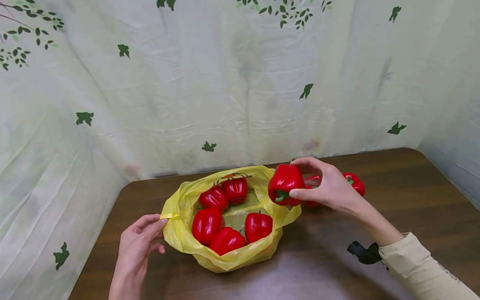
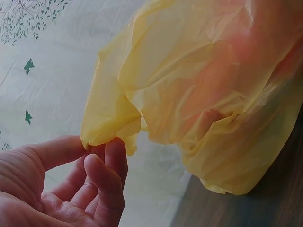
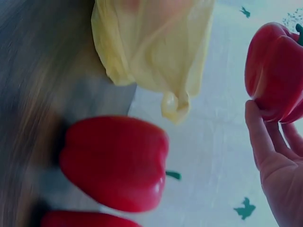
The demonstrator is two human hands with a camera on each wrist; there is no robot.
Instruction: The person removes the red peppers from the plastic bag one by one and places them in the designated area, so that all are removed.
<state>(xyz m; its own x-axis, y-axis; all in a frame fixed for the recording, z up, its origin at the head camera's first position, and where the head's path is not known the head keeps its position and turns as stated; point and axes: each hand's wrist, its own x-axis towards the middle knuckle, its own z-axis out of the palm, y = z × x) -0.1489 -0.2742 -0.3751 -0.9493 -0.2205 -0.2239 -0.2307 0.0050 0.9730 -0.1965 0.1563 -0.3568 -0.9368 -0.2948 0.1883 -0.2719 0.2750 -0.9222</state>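
Observation:
A yellow plastic bag [image 1: 178, 229] stands with its mouth spread wide on the table, several red bell peppers [image 1: 207, 225] inside it. At its left rim my left hand [image 1: 138, 240] pinches the plastic between thumb and fingertips; the left wrist view shows this pinch on the bag's edge [image 2: 106, 125] closely. My right hand [image 1: 329, 187] holds another red bell pepper [image 1: 285, 184] by its side, raised at the bag's right rim. In the right wrist view this held pepper [image 3: 277, 73] is apart from the bag [image 3: 151, 52], its green stem showing.
Behind my right hand more red peppers [image 1: 355, 184] lie on the brown wooden table [image 1: 424, 200], partly hidden. One loose pepper [image 3: 116, 163] shows large in the right wrist view. A pale curtain with leaf prints [image 1: 227, 98] hangs behind and beside the table.

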